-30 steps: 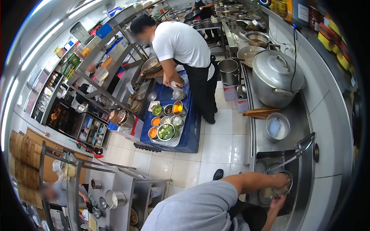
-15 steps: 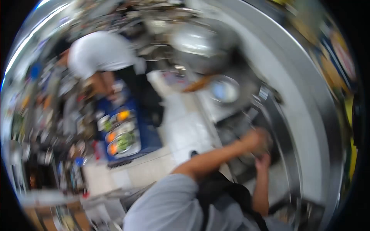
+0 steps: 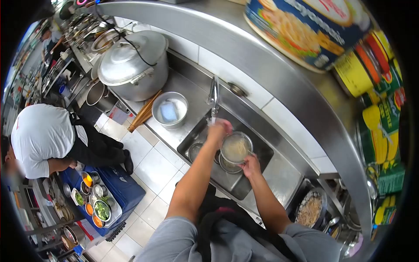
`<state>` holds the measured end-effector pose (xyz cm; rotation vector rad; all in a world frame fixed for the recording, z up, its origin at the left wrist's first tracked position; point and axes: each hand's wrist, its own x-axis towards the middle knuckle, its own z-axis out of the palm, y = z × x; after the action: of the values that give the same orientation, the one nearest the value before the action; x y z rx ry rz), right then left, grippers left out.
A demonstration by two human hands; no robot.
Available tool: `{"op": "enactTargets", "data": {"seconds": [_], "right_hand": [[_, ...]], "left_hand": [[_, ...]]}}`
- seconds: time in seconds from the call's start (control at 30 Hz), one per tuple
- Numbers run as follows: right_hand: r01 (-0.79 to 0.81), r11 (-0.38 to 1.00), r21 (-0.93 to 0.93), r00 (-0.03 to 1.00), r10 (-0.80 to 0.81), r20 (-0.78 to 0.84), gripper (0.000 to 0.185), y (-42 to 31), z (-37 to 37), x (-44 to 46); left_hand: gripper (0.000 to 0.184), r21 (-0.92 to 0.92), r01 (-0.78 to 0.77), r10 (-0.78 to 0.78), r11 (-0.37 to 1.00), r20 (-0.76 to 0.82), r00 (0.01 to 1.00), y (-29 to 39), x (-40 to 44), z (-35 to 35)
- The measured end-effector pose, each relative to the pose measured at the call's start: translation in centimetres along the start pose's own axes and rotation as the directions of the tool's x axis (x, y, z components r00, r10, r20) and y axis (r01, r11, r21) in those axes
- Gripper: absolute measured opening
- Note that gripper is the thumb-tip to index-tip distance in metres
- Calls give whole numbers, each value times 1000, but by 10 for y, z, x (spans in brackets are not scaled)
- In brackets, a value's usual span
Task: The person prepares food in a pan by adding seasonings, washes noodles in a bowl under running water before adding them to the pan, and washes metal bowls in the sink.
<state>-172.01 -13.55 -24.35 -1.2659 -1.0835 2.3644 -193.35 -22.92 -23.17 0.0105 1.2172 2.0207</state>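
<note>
My right hand grips the edge of a round metal strainer or bowl with pale, yellowish contents; I cannot tell which it is. It is held over the sink, just above another metal bowl inside it. My left hand is at the near side of the strainer or bowl, right under the faucet. Its fingers look bent, but what they touch is hidden. A second metal vessel sits in the sink's left part, below my left forearm.
Left of the sink are a metal bowl holding a blue sponge, wooden sticks and a big lidded pot. A steel shelf with cans curves overhead. A person bends near a blue cooler bearing food bowls.
My view has swung and sharpened, bringing the sink and faucet into plain sight. My hands, close together and blurred before, are now farther apart, the left one by the faucet.
</note>
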Motion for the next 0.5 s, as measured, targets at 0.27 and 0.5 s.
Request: {"op": "enactTargets", "data": {"seconds": [0.27, 0.5], "right_hand": [[-64, 997, 51, 998, 64, 5, 47, 6, -4, -14], [-43, 992, 118, 996, 33, 81, 55, -2, -15, -50]], "left_hand": [[26, 492, -152, 300, 857, -238, 924, -27, 57, -56], [33, -121, 315, -325, 941, -78, 942, 36, 136, -52]]}}
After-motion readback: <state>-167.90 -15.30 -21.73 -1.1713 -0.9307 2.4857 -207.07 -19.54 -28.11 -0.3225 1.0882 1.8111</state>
